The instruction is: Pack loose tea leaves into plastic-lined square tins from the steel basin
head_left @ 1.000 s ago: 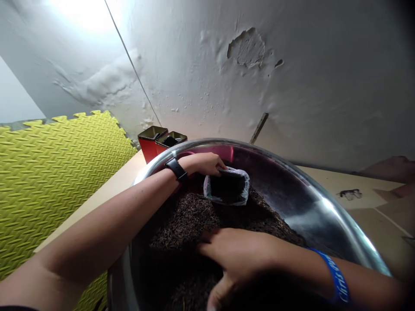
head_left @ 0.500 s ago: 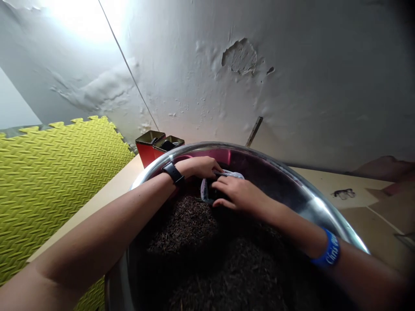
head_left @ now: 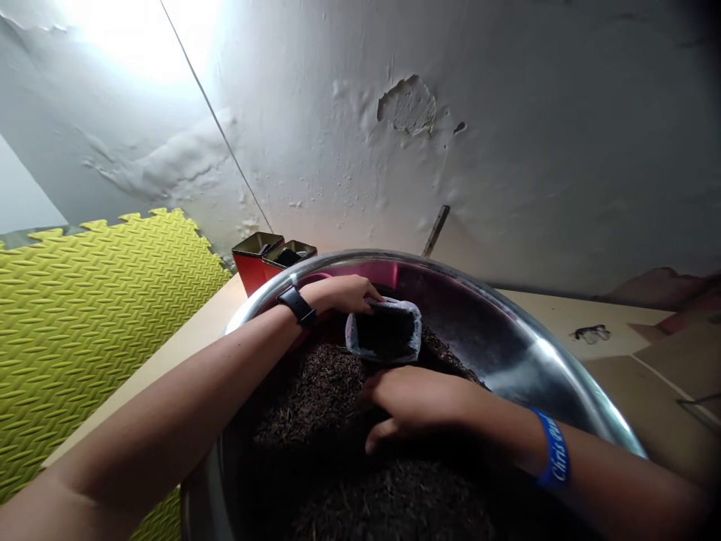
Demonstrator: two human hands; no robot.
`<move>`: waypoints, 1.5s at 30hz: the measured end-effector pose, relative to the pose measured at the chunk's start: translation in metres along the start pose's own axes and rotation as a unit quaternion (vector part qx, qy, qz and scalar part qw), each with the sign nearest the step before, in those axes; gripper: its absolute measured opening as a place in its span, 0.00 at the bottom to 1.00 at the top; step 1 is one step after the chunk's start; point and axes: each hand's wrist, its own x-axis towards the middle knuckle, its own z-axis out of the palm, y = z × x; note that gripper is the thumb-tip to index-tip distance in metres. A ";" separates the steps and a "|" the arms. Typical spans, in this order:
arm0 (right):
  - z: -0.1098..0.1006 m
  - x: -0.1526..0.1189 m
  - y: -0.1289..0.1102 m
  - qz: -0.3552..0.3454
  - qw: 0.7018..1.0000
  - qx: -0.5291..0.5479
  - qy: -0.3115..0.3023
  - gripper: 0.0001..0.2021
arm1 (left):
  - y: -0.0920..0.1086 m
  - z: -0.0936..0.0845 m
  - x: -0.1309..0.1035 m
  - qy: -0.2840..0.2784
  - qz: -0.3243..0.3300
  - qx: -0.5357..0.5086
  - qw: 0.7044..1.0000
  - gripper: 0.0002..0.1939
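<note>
A large shiny metal basin (head_left: 544, 347) holds heaps of dark dried leaves (head_left: 324, 385) that look like loose tea. Against its far inner side stands a small rectangular container (head_left: 354, 342) lined with a pale plastic bag folded over the rim. My left hand (head_left: 345, 291), wearing a black watch, pinches the back left of that rim. The inside of the container is dark. Just in front of it, my right hand (head_left: 420, 398) hovers low over the leaves, thumb apart from the fingers. Shadow partly covers those fingertips, and nothing shows in them.
Two red tins (head_left: 248, 267) with open tops stand behind the basin at the left. Yellow foam matting (head_left: 101, 330) lies at the left. Eyeglasses (head_left: 591, 333) rest on the pale table (head_left: 541, 304) at the right, near a cardboard piece (head_left: 625, 376). A peeling wall (head_left: 315, 135) rises behind.
My right hand has come away from the lined container and moved down towards me, over the leaves. The container's opening now shows. My left hand stays on its rim.
</note>
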 end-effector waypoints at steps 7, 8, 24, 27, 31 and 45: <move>-0.017 -0.007 0.017 0.112 0.988 -0.064 -0.082 0.32 | -0.002 0.002 0.002 -0.001 0.003 -0.002 1.000 0.23; -0.017 -0.007 0.018 0.114 0.987 -0.063 -0.098 0.35 | -0.002 0.002 0.003 0.000 0.002 -0.001 1.000 0.23; -0.028 -0.002 0.051 -0.003 0.979 0.066 0.194 0.19 | -0.004 0.004 0.003 0.006 0.036 -0.022 0.999 0.22; -0.028 0.001 0.056 0.029 0.953 -0.028 0.301 0.22 | -0.006 0.006 0.005 0.012 0.042 -0.018 0.999 0.21; -0.021 0.002 0.035 -0.017 0.951 -0.026 0.308 0.12 | -0.007 0.007 0.006 0.014 0.050 -0.021 0.998 0.22; 0.019 0.016 0.010 -0.081 0.996 -0.026 0.032 0.24 | -0.001 0.001 -0.001 0.001 0.022 -0.020 1.000 0.24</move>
